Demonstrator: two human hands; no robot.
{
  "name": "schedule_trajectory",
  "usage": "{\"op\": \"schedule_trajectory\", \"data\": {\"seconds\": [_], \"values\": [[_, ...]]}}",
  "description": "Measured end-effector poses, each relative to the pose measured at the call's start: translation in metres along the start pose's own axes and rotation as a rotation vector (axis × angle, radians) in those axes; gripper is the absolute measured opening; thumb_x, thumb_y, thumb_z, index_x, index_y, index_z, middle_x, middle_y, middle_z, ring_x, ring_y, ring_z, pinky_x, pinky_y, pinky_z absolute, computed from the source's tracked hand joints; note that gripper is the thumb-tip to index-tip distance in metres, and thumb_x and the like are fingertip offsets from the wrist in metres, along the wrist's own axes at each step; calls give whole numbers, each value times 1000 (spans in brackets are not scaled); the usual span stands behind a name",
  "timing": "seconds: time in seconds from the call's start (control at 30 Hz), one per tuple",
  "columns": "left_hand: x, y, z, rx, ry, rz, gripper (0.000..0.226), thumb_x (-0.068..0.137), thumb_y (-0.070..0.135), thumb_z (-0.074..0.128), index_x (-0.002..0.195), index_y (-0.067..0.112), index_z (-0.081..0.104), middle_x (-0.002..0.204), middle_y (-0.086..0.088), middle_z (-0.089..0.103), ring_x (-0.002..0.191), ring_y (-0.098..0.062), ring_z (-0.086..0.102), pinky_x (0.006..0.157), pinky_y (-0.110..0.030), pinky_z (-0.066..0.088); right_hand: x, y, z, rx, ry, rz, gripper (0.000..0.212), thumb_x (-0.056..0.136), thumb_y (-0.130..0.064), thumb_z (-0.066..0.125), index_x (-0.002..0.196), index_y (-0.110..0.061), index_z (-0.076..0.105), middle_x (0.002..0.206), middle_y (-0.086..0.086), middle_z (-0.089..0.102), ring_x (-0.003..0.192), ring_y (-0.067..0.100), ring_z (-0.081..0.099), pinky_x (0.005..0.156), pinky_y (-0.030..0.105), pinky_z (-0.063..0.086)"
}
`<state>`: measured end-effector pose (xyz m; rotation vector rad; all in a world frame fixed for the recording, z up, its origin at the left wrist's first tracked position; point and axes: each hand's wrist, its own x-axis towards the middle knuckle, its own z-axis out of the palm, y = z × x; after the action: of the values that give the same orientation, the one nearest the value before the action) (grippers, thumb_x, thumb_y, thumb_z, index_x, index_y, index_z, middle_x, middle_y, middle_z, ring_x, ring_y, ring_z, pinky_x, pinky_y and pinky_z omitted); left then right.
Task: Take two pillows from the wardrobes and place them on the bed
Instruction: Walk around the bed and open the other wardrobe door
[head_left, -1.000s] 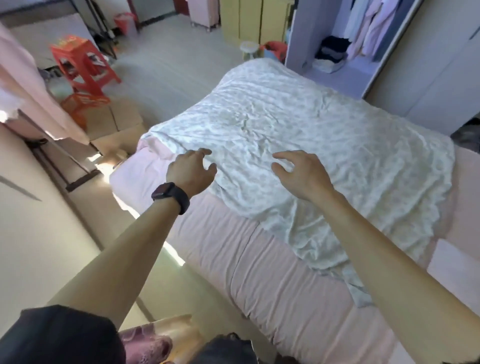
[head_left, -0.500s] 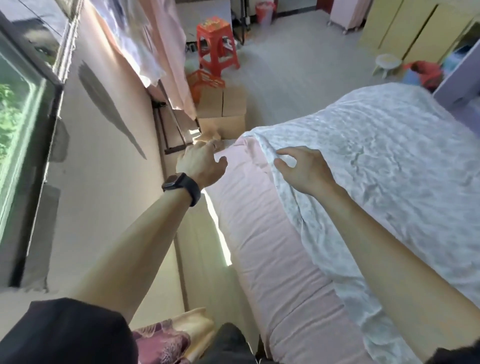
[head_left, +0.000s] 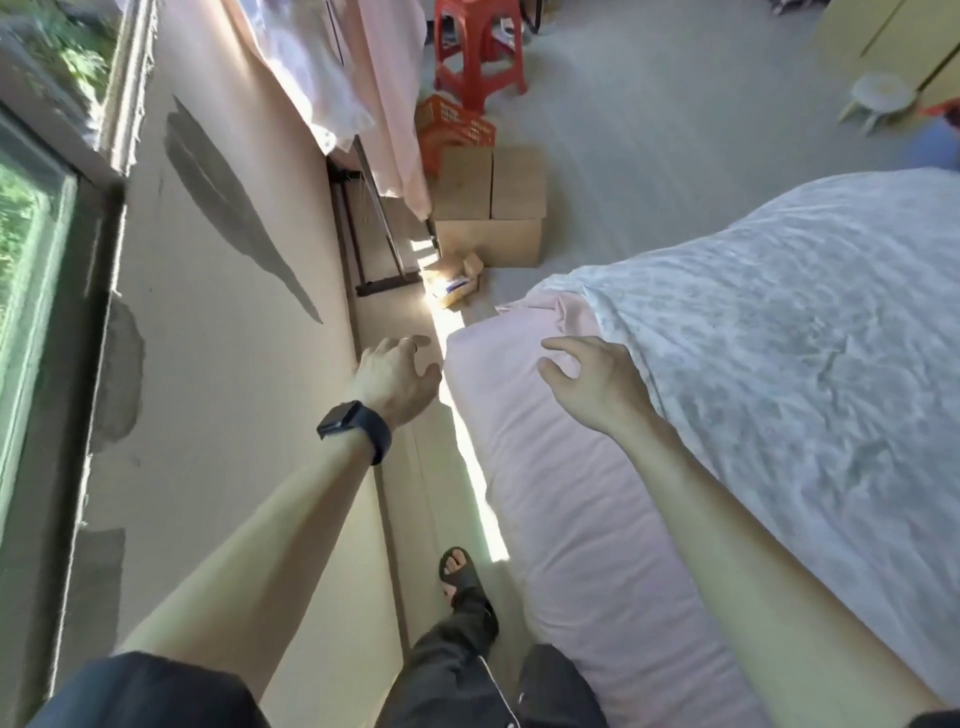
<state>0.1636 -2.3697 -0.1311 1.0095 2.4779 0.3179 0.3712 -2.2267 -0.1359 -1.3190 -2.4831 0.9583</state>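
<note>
The bed (head_left: 561, 499) fills the right side, with a pink sheet along its near edge and a white patterned blanket (head_left: 789, 332) over the rest. My left hand (head_left: 397, 376), a black watch on its wrist, hovers open over the narrow gap between wall and bed. My right hand (head_left: 597, 382) is open above the pink sheet near the bed's corner, holding nothing. No pillow is in view. Yellow cabinet doors (head_left: 904, 31) show at the top right.
A wall with a window (head_left: 31, 291) runs along the left. Ahead stand a cardboard box (head_left: 491, 208), a small open carton (head_left: 454, 280), a red stool (head_left: 475, 47), hanging pink cloth (head_left: 384, 93) and a small white stool (head_left: 878, 96). My sandalled foot (head_left: 457, 571) is in the gap.
The view has swung left from the bed's top toward the wall and floor gap. Both hands have left the blanket and stayed open and empty.
</note>
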Motion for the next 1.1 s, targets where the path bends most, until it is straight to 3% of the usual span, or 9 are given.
{"op": "schedule_trajectory", "data": {"seconds": [0.1,0.5,0.63,0.8,0.93,1.1], "values": [[44,-10,-7,9,-44,16,50,94,38,50,142,26,50,146,-8,52,134,-34,46,109,-49,42,30,-7,15,45,-26,68,35,94,-45,60,127,-35,69,134,-6,65,130,25,53,105,40,46],[237,4,-36,101,-193,129,46,96,38,49,142,30,50,148,-4,50,134,-31,46,110,-51,39,175,-15,45,82,-17,272,36,96,-44,60,129,-34,68,138,-8,63,133,20,51,108,35,42],[331,35,-53,178,-196,218,47,96,36,49,142,27,52,147,-5,51,135,-31,44,108,-49,40,249,-9,43,79,35,304,35,96,-38,61,127,-27,70,136,-9,65,134,16,52,108,28,38],[435,88,-66,260,-213,341,45,93,37,50,135,22,58,143,-6,54,130,-31,48,105,-47,43,328,-3,27,80,108,381,32,94,-37,64,123,-27,72,132,-4,69,129,23,58,105,36,46],[501,122,-68,311,-282,430,42,93,40,47,127,21,61,135,-8,57,120,-34,54,99,-50,48,375,3,15,129,124,520,35,94,-43,62,127,-31,69,134,-3,67,130,26,56,109,41,43],[594,176,-62,385,-432,577,51,91,40,43,140,32,51,144,-3,53,127,-30,52,105,-48,44,430,2,3,134,272,687,36,95,-43,61,127,-31,69,133,-4,67,128,24,57,107,42,45]]}}
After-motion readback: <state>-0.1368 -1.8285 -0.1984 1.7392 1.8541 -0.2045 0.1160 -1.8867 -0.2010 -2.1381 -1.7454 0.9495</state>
